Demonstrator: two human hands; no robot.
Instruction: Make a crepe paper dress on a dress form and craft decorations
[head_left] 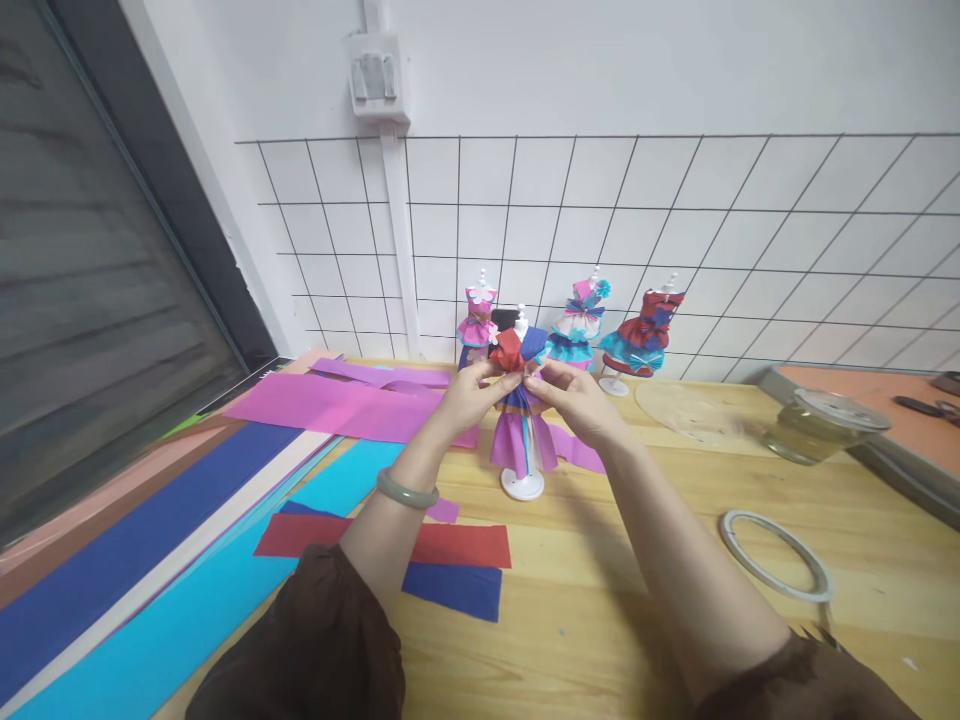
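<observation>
In the middle of the table stands a small white mannequin (523, 484) upright on its round base. It wears a crepe paper dress (513, 440) with a red and blue top, a blue waist and a purple skirt. My left hand (480, 392) pinches the dress at the waist from the left. From the right, my right hand (568, 392) pinches it at the same height, thumbs almost meeting at the front. The fingers behind the figure are hidden. Just behind stand more dressed mannequins, one pink (478, 318), one pink and turquoise (576, 325), one red and turquoise (646, 332).
Long crepe paper strips in blue (157, 540), turquoise (217, 590) and purple (330, 405) cover the left side. Nearer lie a red strip (465, 546) and a blue piece (457, 592). At right are a tape roll (776, 556), a glass container (817, 428) and an orange-topped surface (855, 385).
</observation>
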